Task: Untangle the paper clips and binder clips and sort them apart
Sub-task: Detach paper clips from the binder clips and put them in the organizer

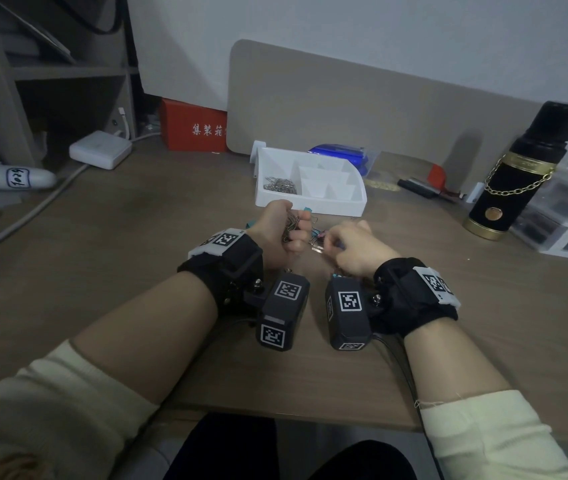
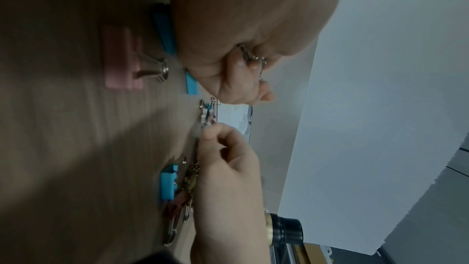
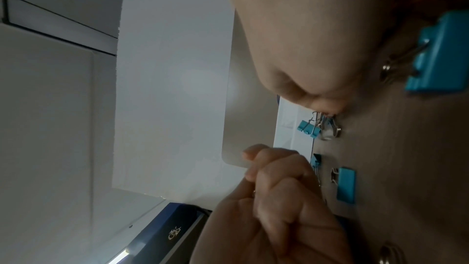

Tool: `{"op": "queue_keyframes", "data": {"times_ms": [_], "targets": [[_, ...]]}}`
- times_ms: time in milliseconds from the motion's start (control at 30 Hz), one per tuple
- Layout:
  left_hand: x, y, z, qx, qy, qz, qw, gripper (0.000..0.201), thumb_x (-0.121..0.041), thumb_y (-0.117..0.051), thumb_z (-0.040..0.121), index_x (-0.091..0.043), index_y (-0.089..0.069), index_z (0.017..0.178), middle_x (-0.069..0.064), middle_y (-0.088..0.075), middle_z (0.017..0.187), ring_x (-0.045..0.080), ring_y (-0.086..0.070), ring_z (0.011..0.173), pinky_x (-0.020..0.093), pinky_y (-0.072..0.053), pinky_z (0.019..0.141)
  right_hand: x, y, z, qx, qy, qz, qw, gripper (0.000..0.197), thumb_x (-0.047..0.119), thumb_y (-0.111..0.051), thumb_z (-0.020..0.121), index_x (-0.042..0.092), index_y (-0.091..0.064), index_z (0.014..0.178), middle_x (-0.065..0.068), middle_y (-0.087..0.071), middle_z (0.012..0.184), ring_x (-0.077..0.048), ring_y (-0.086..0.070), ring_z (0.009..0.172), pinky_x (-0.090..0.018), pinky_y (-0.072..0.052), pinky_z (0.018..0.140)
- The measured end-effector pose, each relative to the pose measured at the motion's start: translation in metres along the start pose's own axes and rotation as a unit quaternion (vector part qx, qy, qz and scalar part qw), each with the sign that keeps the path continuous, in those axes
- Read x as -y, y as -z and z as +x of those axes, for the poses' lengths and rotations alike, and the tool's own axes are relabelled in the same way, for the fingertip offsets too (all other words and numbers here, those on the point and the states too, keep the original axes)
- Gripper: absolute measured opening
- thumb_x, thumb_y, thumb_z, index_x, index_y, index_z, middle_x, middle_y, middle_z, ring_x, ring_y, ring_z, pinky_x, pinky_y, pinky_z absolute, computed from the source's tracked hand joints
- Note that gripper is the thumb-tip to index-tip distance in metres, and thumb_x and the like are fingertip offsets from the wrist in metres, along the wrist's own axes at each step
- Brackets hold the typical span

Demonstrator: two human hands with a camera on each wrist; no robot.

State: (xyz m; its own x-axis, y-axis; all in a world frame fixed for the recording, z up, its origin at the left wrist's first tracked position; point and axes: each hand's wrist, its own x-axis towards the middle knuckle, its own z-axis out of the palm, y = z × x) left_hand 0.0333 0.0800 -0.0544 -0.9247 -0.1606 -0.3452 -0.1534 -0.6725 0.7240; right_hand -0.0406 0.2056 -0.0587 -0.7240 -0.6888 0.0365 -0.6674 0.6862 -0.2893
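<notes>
The left hand (image 1: 277, 225) is fisted round a wiry bunch of paper clips (image 1: 292, 226); the right hand (image 1: 358, 244) pinches a tangled binder clip (image 1: 316, 237) on the wooden desk (image 1: 137, 258).

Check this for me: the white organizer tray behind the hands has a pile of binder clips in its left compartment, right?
Not quite. The white organizer tray behind the hands holds a pile of silver paper clips in its left compartment, not binder clips. The head view shows it.

Shiny metal paper clips (image 1: 280, 184), matt white plastic tray (image 1: 310, 203), wood-grain desk (image 1: 137, 237).
</notes>
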Motion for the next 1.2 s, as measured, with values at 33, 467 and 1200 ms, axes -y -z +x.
{"op": "queue_keyframes", "data": {"times_ms": [33, 467, 1200], "targets": [[0.000, 0.001, 0.001, -0.002, 0.000, 0.001, 1.000, 0.044, -0.032, -0.022, 0.100, -0.013, -0.043, 0.065, -0.004, -0.037, 0.043, 0.005, -0.022, 0.027, 0.014, -0.011, 0.026, -0.002, -0.001, 0.002, -0.025, 0.003, 0.029, 0.999, 0.025, -0.003, -0.041, 0.087, 0.012, -0.056, 0.075, -0.001, -0.052, 0.088, -0.025, -0.038, 0.110, -0.025, -0.033, 0.080], [0.002, -0.001, -0.001, 0.056, 0.047, 0.054, 0.996, 0.054, -0.052, -0.023, 0.097, -0.010, -0.050, 0.078, 0.000, -0.042, 0.063, 0.006, -0.030, 0.036, 0.014, -0.016, 0.028, 0.019, 0.007, -0.013, -0.204, 0.149, 0.301, 0.920, 0.010, -0.001, -0.055, 0.089, 0.004, -0.058, 0.082, -0.002, -0.053, 0.079, 0.008, -0.052, 0.054, -0.004, -0.038, 0.056], [-0.011, 0.007, 0.020, -0.057, -0.087, -0.044, 0.994, 0.044, -0.034, -0.032, 0.100, -0.024, -0.026, 0.058, -0.009, -0.020, 0.042, 0.005, -0.015, 0.030, 0.016, -0.008, 0.027, -0.025, -0.004, 0.029, -0.046, -0.084, 0.115, 0.989, 0.004, 0.026, -0.067, 0.082, 0.029, -0.068, 0.079, 0.009, -0.037, 0.086, -0.028, -0.055, 0.107, -0.045, -0.051, 0.093]]}}
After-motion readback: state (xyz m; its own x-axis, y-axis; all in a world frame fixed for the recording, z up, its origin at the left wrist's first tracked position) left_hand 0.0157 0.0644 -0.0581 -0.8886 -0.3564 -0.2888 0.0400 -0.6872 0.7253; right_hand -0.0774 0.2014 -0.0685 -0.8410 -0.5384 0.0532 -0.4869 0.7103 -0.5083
